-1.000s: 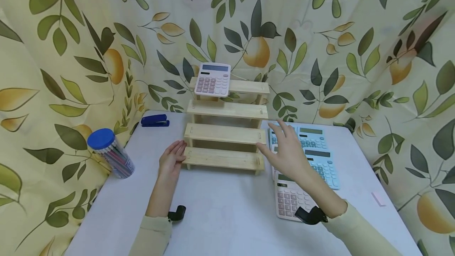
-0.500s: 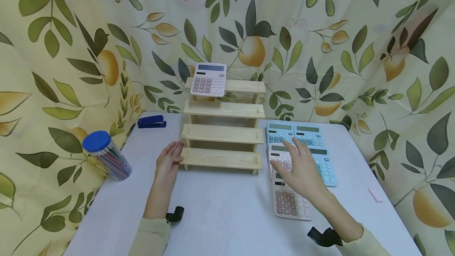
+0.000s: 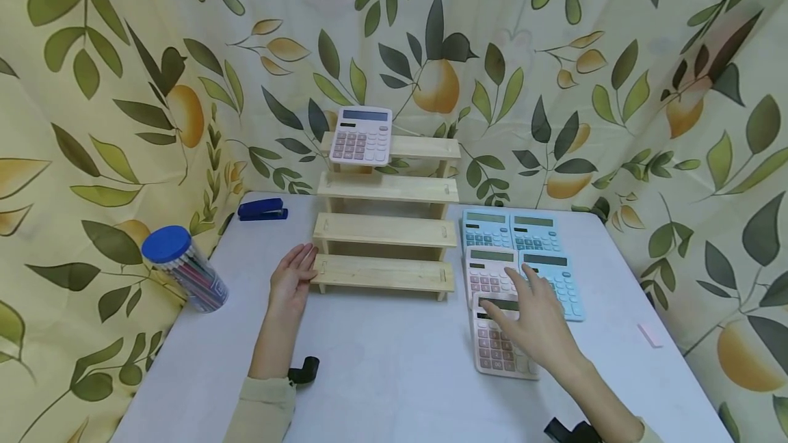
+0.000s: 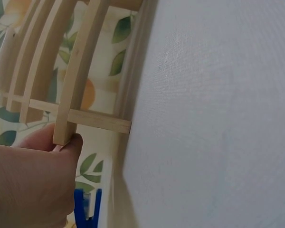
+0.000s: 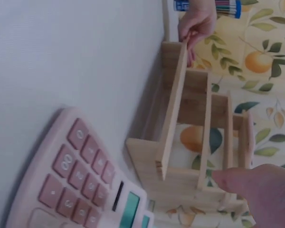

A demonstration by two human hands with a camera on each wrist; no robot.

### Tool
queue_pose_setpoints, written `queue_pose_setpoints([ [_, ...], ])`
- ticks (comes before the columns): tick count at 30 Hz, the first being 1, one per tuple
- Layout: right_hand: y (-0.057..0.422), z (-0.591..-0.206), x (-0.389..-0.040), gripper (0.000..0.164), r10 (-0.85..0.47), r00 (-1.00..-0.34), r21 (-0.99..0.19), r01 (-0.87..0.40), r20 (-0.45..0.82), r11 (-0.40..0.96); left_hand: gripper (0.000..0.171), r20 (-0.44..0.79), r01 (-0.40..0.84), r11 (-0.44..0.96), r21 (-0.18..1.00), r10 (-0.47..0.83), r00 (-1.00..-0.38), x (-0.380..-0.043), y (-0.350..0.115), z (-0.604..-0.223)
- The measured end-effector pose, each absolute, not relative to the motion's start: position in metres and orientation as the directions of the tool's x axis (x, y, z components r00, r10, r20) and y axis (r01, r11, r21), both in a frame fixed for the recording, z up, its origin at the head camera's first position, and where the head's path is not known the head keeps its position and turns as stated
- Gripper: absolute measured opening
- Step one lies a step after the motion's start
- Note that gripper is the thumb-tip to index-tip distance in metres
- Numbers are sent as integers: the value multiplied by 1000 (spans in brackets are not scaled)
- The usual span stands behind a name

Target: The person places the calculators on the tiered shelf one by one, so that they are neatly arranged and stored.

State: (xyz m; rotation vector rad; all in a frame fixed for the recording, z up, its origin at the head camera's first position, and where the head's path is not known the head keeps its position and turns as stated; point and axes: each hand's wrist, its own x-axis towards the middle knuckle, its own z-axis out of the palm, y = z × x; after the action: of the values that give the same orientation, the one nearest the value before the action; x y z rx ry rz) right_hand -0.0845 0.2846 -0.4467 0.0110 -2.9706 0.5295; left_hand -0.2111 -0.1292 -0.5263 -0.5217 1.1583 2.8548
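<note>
Left hand (image 3: 291,277) pinches a wooden rack (image 3: 384,230) by its lowest shelf (image 3: 382,272), apparently to steady it, as the right hand (image 3: 540,320) hangs spread over a pink calculator (image 3: 497,346) toward the tabletop's (image 3: 382,374) right edge.

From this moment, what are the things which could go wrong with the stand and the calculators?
1. The left grip holds one end of the lowest step of the wooden stand. A tug might shift it, and the top-step calculator could slide off.
2. The right grip is over the nearest pink calculator, which lies right up against the pink calculator behind it. Picking up one might disturb the other.
</note>
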Motion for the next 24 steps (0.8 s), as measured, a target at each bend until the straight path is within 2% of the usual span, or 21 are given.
queue_pose_setpoints([
  [6, 289, -459, -81, 91, 32, -996, -343, 1, 84, 939, 85, -314, -139, -720, 680, -115, -942, -212, -130, -527],
  [17, 290, -487, -70, 94, 40, -993, -316, 4, 108, 949, 85, -323, -144, -712, 687, -122, -938, -212, -130, -524],
  [24, 286, -503, -59, 103, 87, -996, -285, 81, 7, 955, 84, -329, -152, -709, 689, -119, -937, -212, -130, -527],
])
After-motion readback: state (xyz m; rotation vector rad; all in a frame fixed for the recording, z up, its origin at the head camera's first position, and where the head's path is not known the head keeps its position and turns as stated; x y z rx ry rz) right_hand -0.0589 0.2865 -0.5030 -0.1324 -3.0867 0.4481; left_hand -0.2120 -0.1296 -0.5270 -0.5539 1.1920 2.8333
